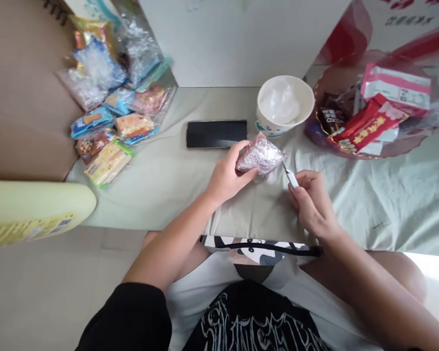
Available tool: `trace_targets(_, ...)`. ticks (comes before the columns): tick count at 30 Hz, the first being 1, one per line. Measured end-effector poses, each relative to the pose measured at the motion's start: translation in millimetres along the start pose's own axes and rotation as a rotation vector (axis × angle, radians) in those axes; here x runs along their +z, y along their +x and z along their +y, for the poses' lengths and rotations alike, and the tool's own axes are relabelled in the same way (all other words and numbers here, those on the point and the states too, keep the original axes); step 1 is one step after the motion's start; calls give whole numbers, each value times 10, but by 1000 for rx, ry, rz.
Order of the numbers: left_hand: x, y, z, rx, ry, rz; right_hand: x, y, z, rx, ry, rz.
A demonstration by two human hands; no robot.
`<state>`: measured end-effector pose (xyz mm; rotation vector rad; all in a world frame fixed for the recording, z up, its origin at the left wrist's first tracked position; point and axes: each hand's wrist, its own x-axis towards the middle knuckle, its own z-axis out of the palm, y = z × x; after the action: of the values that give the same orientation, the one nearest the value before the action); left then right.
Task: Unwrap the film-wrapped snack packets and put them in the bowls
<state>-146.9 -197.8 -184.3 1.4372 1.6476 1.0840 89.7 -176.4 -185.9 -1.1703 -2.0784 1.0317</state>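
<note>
My left hand point(229, 171) grips a small package wrapped in clear plastic film point(262, 157), pinkish underneath, with the thumb below and fingers above. It is held just over the green cloth. In my right hand point(314, 202) is a small white-handled utility knife point(291, 178). Its blade points up and left, and its tip is at the right corner of the package; whether it cuts into the film I cannot tell. Behind the package stands a white paper cup point(284, 105) with crumpled clear plastic inside.
A black phone point(217, 134) lies left of the cup. At right is a pink transparent bowl point(372, 155) of packaged snacks, including a red packet point(372, 123). Several wrapped snacks point(109, 158) lie at left, near a pale yellow bottle point(36, 200). A white box point(241, 44) stands behind.
</note>
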Motion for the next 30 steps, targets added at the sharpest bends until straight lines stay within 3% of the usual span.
trace_targets(5, 52, 3, -66, 33, 155, -27, -51, 145, -195, 8, -34, -34)
trace_targets(9, -28, 52, -160, 43, 18, 142, -122, 222, -184, 47, -114, -93)
trace_targets(12, -142, 98, -184, 43, -34, 265, -191, 239, -100, 112, -268, 1)
trace_targets(16, -233, 73, -126, 34, 150, 175, -201, 266, -38, 57, -534, 180)
trace_targets(21, -271, -19, -60, 288, 400, 265, -107, 254, -80, -97, -539, 201)
trace_targets(22, -271, -40, -54, 346, 415, 221, -85, 243, -89, -149, -505, 191)
trace_targets(24, -260, -85, -43, 422, 442, 24, -40, 212, -102, -258, -444, 167)
trace_targets(26, -244, -124, -29, 430, 445, -155, 8, 173, -114, -337, -397, 152)
trace_targets(30, -233, -157, 1, 325, 302, -266, 119, 109, -130, -407, -310, 57)
